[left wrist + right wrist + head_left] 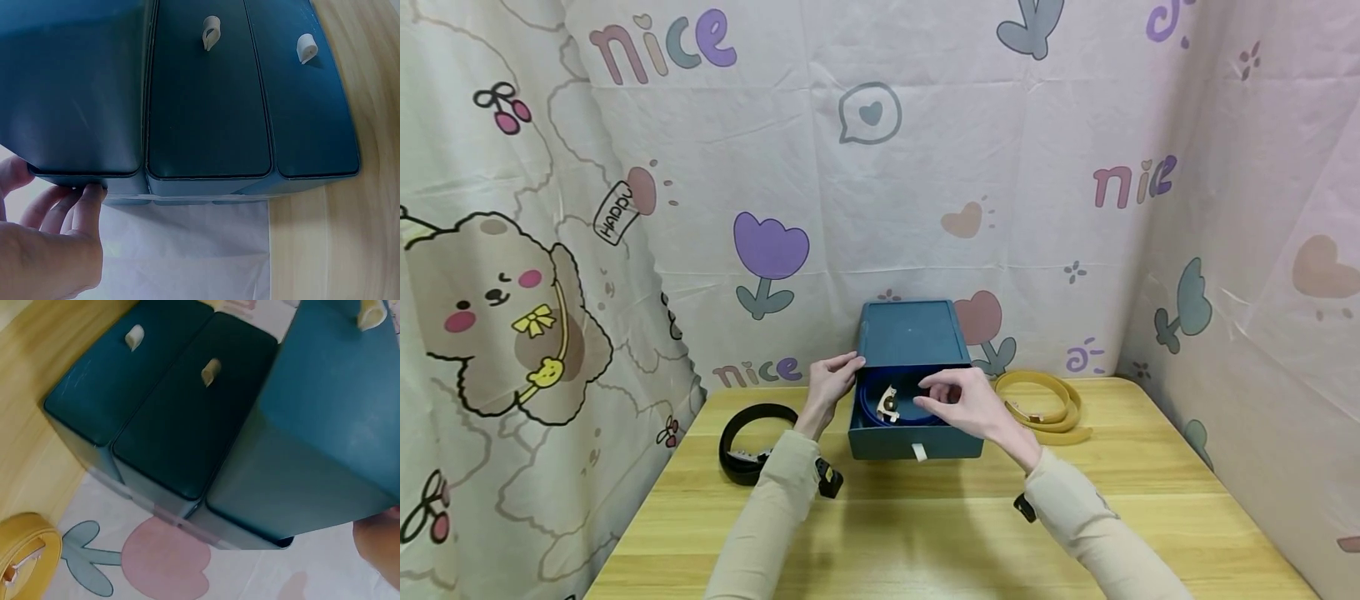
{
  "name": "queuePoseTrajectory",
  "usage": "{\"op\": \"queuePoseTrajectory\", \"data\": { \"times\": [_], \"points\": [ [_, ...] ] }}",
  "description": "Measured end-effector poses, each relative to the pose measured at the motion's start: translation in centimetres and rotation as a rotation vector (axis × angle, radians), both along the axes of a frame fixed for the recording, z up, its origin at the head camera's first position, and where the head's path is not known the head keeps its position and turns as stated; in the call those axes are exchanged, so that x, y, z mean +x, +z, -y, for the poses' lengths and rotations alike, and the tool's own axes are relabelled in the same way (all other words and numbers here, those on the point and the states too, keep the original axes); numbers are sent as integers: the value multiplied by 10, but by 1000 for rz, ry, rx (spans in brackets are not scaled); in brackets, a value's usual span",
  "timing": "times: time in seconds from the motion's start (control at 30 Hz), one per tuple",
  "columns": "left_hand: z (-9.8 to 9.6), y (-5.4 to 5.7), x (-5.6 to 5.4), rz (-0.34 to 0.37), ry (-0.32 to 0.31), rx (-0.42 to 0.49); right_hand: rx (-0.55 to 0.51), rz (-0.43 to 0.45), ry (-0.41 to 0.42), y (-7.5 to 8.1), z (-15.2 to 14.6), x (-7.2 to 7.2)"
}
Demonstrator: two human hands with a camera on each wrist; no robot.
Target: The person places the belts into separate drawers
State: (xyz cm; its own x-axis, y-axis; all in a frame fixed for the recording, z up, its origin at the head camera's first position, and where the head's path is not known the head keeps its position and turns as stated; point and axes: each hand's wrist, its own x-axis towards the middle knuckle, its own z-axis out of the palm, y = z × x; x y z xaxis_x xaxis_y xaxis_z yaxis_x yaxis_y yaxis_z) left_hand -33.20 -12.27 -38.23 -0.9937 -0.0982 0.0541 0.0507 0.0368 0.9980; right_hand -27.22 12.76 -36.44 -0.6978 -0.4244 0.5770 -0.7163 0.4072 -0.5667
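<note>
A teal three-drawer box (910, 333) stands at the back of the table, its top drawer (887, 443) pulled out. In that drawer lies a coiled blue belt (867, 408) with a gold buckle (887, 404). My left hand (831, 387) rests at the box's upper left edge; in the left wrist view the hand's fingers (90, 206) touch the side just behind the drawer. My right hand (958, 400) hovers over the drawer's right side, thumb and fingers bent and apart, with nothing between them. Only part of that hand (378, 544) shows past the drawer in the right wrist view.
A coiled black belt (727, 446) lies left of the box, near my left forearm. To the right is a coiled yellow belt (1071, 412). Pale loop tabs (211, 31) stick out from the lower drawer fronts. Printed cloth (880, 192) hangs behind and at both sides.
</note>
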Motion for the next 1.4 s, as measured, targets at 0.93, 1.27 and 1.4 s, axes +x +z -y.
{"op": "queuePoseTrajectory", "data": {
  "times": [0.93, 1.27, 1.4],
  "points": [
    [-1, 0, 1, -3, -2, 0, -192, 165, -66, -28, 4, 59],
    [-1, 4, 6, -5, -17, -5, -89, 61, -71, -43, 10, 56],
    [-1, 4, 7, -9, -7, -8, -92, 103, -65, -46, 12, 58]
  ]
}}
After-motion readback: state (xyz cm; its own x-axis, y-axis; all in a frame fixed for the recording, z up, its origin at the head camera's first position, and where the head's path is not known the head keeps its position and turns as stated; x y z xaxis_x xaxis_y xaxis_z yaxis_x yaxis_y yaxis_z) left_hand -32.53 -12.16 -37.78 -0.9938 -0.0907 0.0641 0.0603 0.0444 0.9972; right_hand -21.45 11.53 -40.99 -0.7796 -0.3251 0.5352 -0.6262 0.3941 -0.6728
